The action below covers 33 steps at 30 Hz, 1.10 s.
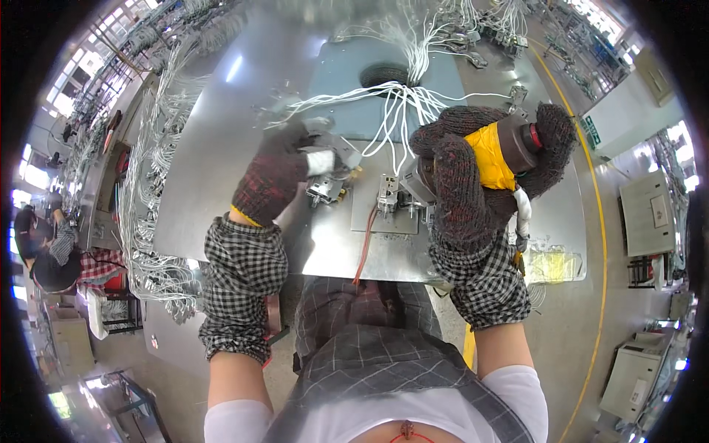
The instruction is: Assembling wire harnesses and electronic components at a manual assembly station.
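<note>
My right hand point(465, 177), in a dark knitted glove, is wrapped round a dark power tool point(509, 144) with a band of yellow tape and a red part at its end. The tool's grey front point(419, 183) points down and left, close to a small metal fitting point(388, 193) on a flat plate point(402, 223). My left hand point(272, 177), gloved too, is at small metal parts point(323, 190) left of the plate; its fingers are smeared by motion, so its grip is unclear. White wires point(391, 118) fan out beyond both hands.
Under the work lies a shiny metal table point(199, 177). A grey sheet point(336, 70) with a dark round opening point(384, 74) bears the wires. Bundles of white wires point(151, 170) hang along the left. Red wires point(365, 251) run over the near edge. A person point(55, 255) is at far left.
</note>
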{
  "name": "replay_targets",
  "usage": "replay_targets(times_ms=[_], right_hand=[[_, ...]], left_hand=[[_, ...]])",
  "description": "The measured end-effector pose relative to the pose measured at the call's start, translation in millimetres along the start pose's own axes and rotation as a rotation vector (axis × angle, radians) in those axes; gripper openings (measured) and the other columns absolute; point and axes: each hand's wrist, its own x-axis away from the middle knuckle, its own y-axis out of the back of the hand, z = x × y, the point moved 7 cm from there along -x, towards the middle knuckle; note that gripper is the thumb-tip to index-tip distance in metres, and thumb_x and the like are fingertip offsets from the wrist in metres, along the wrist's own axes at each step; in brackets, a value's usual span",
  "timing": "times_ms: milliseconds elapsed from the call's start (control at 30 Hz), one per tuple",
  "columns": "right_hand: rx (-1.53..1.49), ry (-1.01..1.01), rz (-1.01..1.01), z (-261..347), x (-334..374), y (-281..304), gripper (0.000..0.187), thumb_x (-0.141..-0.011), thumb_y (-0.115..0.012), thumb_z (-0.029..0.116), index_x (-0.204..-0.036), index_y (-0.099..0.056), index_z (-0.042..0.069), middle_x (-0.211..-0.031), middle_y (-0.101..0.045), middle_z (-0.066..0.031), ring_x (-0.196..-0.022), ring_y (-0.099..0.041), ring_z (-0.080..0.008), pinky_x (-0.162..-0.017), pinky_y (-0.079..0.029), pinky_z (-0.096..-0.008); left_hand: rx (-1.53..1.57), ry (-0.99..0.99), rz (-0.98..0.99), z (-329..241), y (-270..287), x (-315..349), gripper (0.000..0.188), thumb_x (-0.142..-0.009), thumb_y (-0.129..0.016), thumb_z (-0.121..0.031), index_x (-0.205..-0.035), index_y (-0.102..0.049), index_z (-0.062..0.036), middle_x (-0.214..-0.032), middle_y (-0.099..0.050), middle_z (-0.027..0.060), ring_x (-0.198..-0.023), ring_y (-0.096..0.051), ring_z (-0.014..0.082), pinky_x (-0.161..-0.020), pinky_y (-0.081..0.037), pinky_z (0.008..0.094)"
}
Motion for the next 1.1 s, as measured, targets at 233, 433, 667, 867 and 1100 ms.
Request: replay_targets(times_ms=[233, 433, 667, 867, 1100], right_hand=[[0.051, -0.018, 0.039, -2, 0, -4, 0.083, -0.084, -0.072, 0.000, -0.147, -0.024, 0.024, -0.109, -0.060, -0.0140, -0.085, -0.065, -0.0228, -0.073, -0.060, -0.0418], [0.108, -0.029, 0.060, -7, -3, -11, 0.084, -0.083, -0.072, -0.001, -0.147, -0.023, 0.024, -0.111, -0.059, -0.0139, -0.086, -0.065, -0.0226, -0.073, -0.060, -0.0415], [0.213, -0.043, 0.050, -4, 6, 2, 0.085, -0.083, -0.071, -0.003, -0.148, -0.022, 0.025, -0.113, -0.059, -0.0138, -0.087, -0.065, -0.0224, -0.074, -0.060, -0.0411], [0.021, 0.070, 0.074, -7, -7, 6, 0.076, -0.087, -0.068, 0.004, -0.147, -0.024, 0.018, -0.105, -0.062, -0.0146, -0.080, -0.066, -0.0228, -0.070, -0.060, -0.0392], [-0.005, 0.233, 0.024, -5, -39, 31, 0.068, -0.092, -0.063, 0.015, -0.146, -0.024, 0.010, -0.089, -0.067, -0.0179, -0.065, -0.067, -0.0239, -0.063, -0.059, -0.0370]], left_hand=[[-0.804, -0.223, 0.133, -2, -33, 13, 0.050, -0.073, -0.083, -0.034, -0.110, -0.064, -0.0070, -0.101, -0.066, 0.0121, -0.092, -0.066, 0.0259, -0.080, -0.052, 0.0409], [-1.404, -0.181, 0.133, -3, -51, 12, 0.047, -0.076, -0.076, -0.031, -0.113, -0.058, -0.0092, -0.110, -0.061, 0.0141, -0.094, -0.065, 0.0338, -0.083, -0.051, 0.0451], [0.096, 0.137, 0.199, 4, -37, 3, 0.052, -0.084, -0.073, -0.016, -0.130, -0.053, -0.0007, -0.099, -0.063, 0.0054, -0.090, -0.063, 0.0154, -0.079, -0.053, 0.0289], [0.809, 0.207, 0.009, 22, -55, 20, 0.046, -0.090, -0.067, -0.011, -0.131, -0.051, 0.0020, -0.104, -0.062, 0.0064, -0.097, -0.062, 0.0144, -0.080, -0.055, 0.0273], [-0.502, -0.348, 0.151, -10, -96, 17, 0.063, -0.073, -0.083, -0.026, -0.128, -0.060, -0.0063, -0.098, -0.067, 0.0125, -0.090, -0.067, 0.0186, -0.080, -0.053, 0.0351]])
